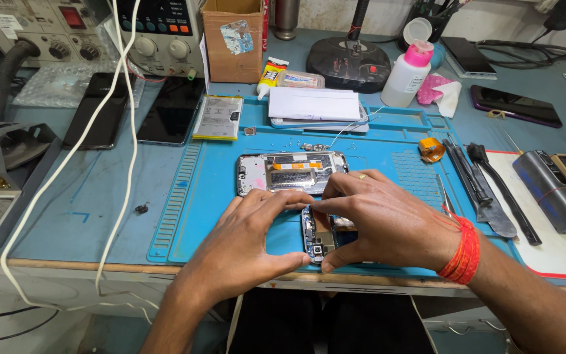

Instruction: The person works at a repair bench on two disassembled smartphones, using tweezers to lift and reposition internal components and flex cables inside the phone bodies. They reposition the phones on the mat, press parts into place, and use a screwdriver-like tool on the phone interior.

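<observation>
Head view: the left hand (244, 239) and the right hand (381, 223) both pinch the opened phone body (319, 237), fingers clamped on its edges, near the front of the blue repair mat (217, 190). The removed back cover (291, 172) lies just behind. Risk: uneven finger pressure may crack the board or tear a flex cable.

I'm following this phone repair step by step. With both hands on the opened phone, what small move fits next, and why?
Probably lift the fingertips slightly to check the part beneath. Both the left hand and right hand pinch the opened phone on the blue mat, thumbs at its near end, fingers meeting over its top, hiding what they press. The other phone shell lies untouched behind.
</observation>
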A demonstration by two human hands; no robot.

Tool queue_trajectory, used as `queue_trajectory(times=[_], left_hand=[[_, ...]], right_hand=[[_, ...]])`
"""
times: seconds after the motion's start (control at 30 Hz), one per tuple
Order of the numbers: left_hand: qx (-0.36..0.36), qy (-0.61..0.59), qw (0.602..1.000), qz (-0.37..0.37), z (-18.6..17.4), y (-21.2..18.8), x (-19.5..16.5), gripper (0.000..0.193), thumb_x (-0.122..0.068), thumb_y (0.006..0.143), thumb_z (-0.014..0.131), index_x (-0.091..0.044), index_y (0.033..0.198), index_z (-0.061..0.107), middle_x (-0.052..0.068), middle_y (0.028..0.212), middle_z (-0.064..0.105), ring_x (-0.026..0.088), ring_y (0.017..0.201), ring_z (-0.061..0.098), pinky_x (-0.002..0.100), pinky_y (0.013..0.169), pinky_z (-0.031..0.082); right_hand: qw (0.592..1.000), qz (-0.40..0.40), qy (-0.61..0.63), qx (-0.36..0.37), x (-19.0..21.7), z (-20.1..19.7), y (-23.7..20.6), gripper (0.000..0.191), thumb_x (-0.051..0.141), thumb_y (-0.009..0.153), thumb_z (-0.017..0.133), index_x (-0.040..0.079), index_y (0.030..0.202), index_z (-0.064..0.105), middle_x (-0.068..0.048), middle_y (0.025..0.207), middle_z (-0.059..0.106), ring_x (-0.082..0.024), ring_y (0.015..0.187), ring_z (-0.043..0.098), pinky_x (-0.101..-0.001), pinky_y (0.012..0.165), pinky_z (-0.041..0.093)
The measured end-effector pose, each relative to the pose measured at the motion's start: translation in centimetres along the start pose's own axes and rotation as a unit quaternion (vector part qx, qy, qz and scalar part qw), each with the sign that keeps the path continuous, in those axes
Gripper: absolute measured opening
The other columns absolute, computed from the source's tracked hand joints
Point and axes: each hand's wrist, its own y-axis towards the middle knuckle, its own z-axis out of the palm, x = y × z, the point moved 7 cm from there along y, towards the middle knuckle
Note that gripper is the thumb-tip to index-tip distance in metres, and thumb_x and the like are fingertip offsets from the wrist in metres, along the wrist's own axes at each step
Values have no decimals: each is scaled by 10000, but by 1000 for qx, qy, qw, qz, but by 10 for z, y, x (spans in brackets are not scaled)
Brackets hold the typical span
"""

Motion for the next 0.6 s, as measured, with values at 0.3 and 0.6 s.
queue_trajectory(times=[0.3,0.6], left_hand=[[6,12,997,-77,5,6,5,575,-419,774,732,-240,1301,591,61,1144,631,261,1163,564,437,1015,423],[-15,15,999,-50,6,7,-2,595,-364,741,732,-233,1302,582,64,1105,646,260,1102,559,429,969,423]], right_hand=[[1000,-6,-1,5,-1,3,0,645,467,568,906,157,1112,750,-47,956,625,-244,944,615,-396,914,409],[1000,-17,-2,-9,1,0,0,667,464,562,911,160,1134,748,-57,960,620,-253,936,611,-405,892,414]])
